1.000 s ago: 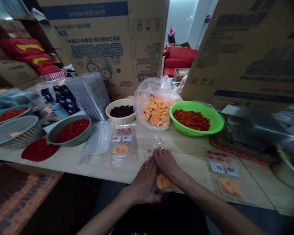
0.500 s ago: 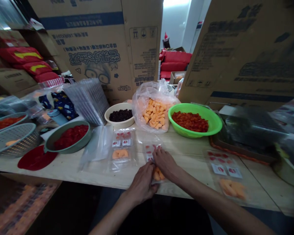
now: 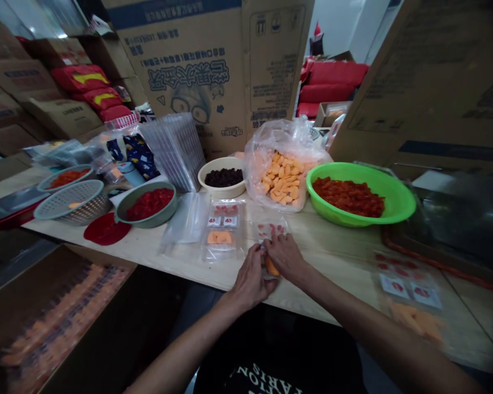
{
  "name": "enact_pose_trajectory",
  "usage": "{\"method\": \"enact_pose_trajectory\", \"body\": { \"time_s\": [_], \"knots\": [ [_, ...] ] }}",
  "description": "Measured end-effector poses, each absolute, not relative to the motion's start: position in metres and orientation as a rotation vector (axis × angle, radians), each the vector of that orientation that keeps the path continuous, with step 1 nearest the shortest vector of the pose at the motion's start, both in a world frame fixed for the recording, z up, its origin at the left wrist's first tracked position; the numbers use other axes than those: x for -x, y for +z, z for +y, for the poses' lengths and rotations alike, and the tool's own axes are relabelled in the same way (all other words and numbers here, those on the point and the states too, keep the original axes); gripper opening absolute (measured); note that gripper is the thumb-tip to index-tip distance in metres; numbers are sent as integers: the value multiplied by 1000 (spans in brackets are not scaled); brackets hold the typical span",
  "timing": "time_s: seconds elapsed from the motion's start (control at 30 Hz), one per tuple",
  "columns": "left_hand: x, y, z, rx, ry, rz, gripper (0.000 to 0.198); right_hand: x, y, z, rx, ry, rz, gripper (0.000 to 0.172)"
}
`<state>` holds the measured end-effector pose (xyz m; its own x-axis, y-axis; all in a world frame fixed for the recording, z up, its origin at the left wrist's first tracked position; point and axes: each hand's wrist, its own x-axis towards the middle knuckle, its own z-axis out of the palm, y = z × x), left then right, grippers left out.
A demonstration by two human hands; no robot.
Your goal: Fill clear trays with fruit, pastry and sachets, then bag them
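Note:
At the front edge of the table, both hands work on a clear plastic food pouch [image 3: 269, 225] with red pieces at its top and an orange piece lower down. My left hand [image 3: 250, 276] grips its left side, thumb towards the near end. My right hand [image 3: 286, 256] lies over the pouch's middle, its fingers curled down onto it and close to the left fingertips. What lies under the fingers is hidden. To the left is another filled pouch [image 3: 221, 236] with red pieces, two small printed sachets and orange pieces. A similar, blurred pouch [image 3: 411, 293] lies at the right.
Behind the hands stand a cream bowl [image 3: 222, 192] of dark pieces, a plastic bag [image 3: 257, 164] of orange pieces and a green basin [image 3: 400, 200] of red-orange pieces. Leftward are a grey-green bowl [image 3: 156, 220] of red pieces and a grey basket [image 3: 94, 200]. An open carton [image 3: 72, 251] sits below.
The view has swung left, so the table things appear farther right and more of the carton shows. Both hands stay on the pouch, with the fingers slightly shifted.

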<state>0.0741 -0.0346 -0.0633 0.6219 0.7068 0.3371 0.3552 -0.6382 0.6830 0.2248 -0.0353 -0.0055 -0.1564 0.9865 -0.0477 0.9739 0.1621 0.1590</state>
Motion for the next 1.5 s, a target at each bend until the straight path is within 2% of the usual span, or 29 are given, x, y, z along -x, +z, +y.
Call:
{"method": "enact_pose_trajectory", "body": {
  "time_s": [0.1,0.2,0.27,0.37,0.47,0.6,0.7,0.77,0.83,0.97,1.1,1.2,1.3,1.4,1.5],
  "knots": [
    [-73,-67,-34,-2310,905,865,66,-227,-13,-50,-1831,77,2398,23],
    [-71,-70,-35,-2373,943,870,47,-226,-19,-75,-1746,42,2499,28],
    [-71,-69,-34,-2430,936,896,42,-222,-20,-92,-1719,42,2552,30],
    [-73,-66,-35,-2548,771,908,29,-215,-13,-113,-1752,3,2575,34],
    [-74,-64,-40,-2622,586,873,13,-220,-5,-123,-1898,-208,2507,36],
    [-65,-59,-52,-2476,643,784,30,-250,-10,-114,-2402,-499,2509,25],
    [-59,-55,-57,-2223,790,892,56,-272,-31,-94,-2992,-596,2229,36],
    [-61,-55,-56,-2049,819,1039,51,-276,-45,-83,-3163,-699,2024,47],
    [-67,-58,-54,-1941,769,1109,41,-271,-55,-81,-3180,-909,1937,53],
    [-73,-52,-60,-1927,712,1089,45,-247,-48,-101,-3123,-1497,1915,57],
    [-49,-20,-63,-1983,850,1136,49,-221,-14,-104,-3006,-1869,2111,63],
    [-20,-1,-38,-2044,1028,1285,49,-197,10,-72,-2773,-2087,2251,58],
    [3,-6,7,-2091,1111,1422,47,-172,18,-26,-2688,-1728,2375,47],
    [16,-27,46,-2204,1003,1566,44,-156,11,6,-2744,-1329,2263,38],
    [18,-43,61,-2299,839,1706,43,-154,1,12,-2760,-1231,2178,28]
  ]
}}
